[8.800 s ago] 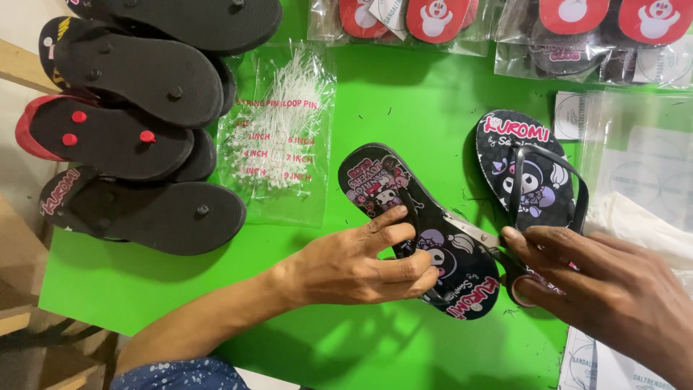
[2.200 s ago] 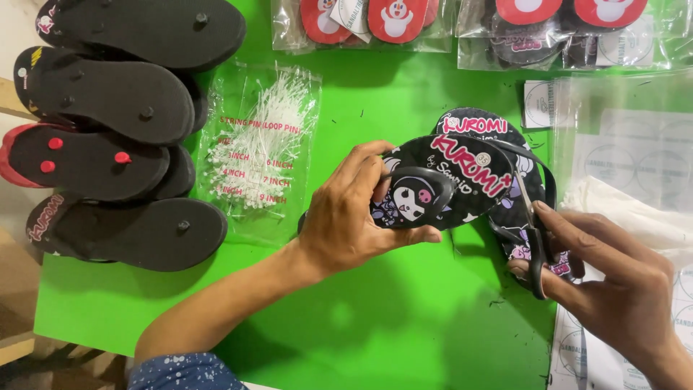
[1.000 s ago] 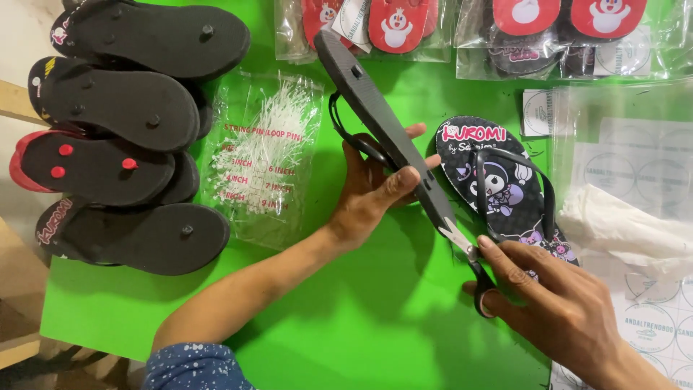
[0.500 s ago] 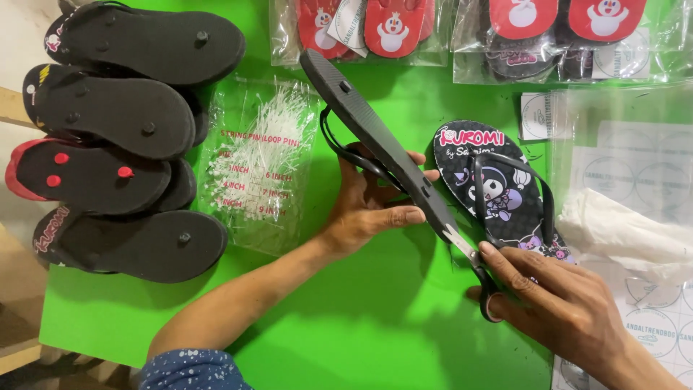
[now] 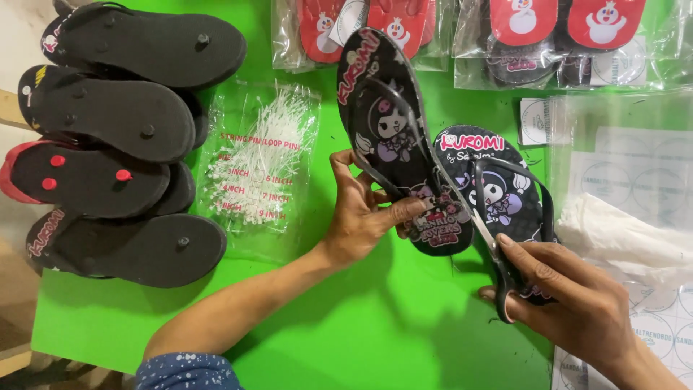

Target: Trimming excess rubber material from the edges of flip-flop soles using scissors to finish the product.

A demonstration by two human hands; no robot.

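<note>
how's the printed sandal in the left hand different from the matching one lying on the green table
The black cartoon-printed flip-flop is gripped at its heel end by the left hand, while the second black printed flip-flop lies flat on the green table. The held one shows fully; the lying one's heel is hidden behind the right hand holding scissors. Both show black soles, cartoon figures and black straps.

Bright green table (image 5: 346, 339) lying under even light, pale wooden edge (image 5: 11, 108) showing at left, dim floor (image 5: 18, 318) peeking below
</note>
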